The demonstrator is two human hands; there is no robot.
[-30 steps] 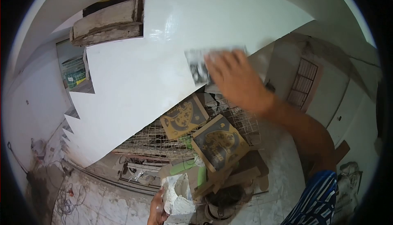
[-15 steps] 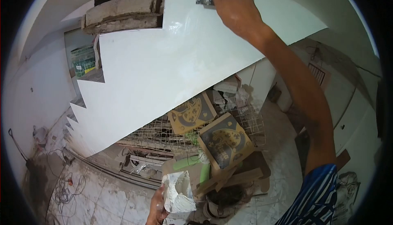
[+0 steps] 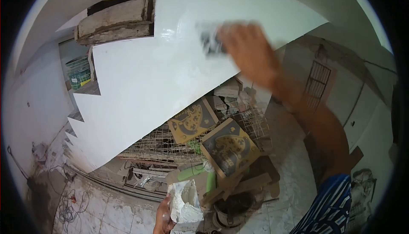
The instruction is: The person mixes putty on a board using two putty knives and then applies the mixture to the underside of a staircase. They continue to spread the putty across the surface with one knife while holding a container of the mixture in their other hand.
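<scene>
My right hand [image 3: 249, 53] is closed on a flat scraper blade [image 3: 211, 41], which lies against the white stair-side wall [image 3: 140, 85]; hand and blade are smeared by motion. Low in the view, my left hand [image 3: 163, 217] grips the left side of a small container of white paste [image 3: 186, 202], whose open top faces up. White paste coats its rim and sides. The wall has a stepped left edge and a slanting lower edge.
Below the wall are two printed cardboard boxes [image 3: 231, 148], wire mesh [image 3: 147, 142] and scrap wood. A green bucket [image 3: 79, 73] stands beyond the steps. Tangled cable [image 3: 70, 208] lies on the tiled floor, and a shovel handle [image 3: 17, 161] leans at the left.
My right hand and the scraper have moved down the wall, toward its slanting lower edge. My left hand still holds the container in nearly the same place. The view has shifted slightly.
</scene>
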